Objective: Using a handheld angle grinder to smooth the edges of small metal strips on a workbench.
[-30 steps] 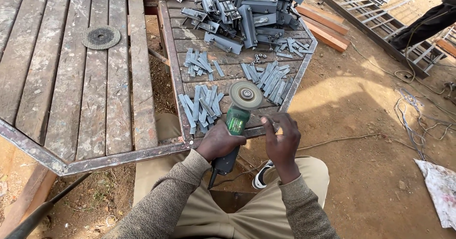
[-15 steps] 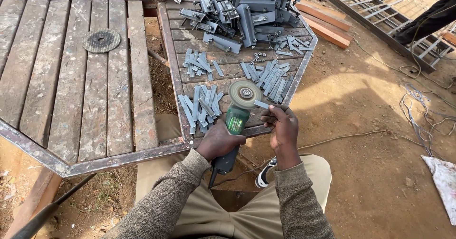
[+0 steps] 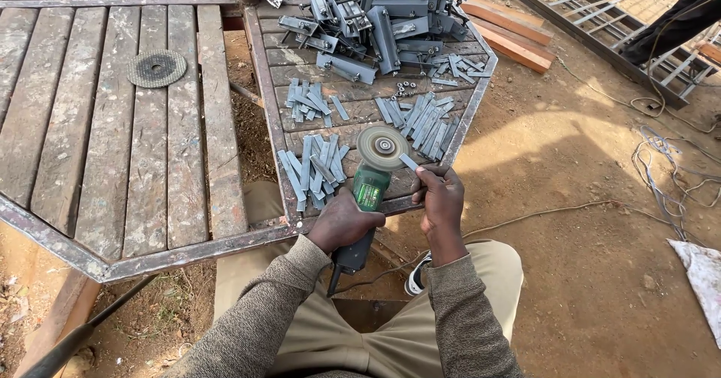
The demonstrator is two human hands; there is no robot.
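Now left hand (image 3: 342, 224) wrapped tight round green angle grinder (image 3: 366, 198), disc (image 3: 383, 147) up. Right hand (image 3: 438, 198) pinches small metal strip (image 3: 408, 162) at disc edge. Best light pressure, fingertips clear, strip steady above wooden table (image 3: 180, 168).

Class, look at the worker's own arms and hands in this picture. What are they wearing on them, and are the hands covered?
Both arms wear long sleeves of grey-brown knitted wool with ribbed cuffs at the wrists. The left hand and right hand are bare: no gloves, and no rings or watch that can be seen. The left sleeve and right sleeve match, like one jumper.
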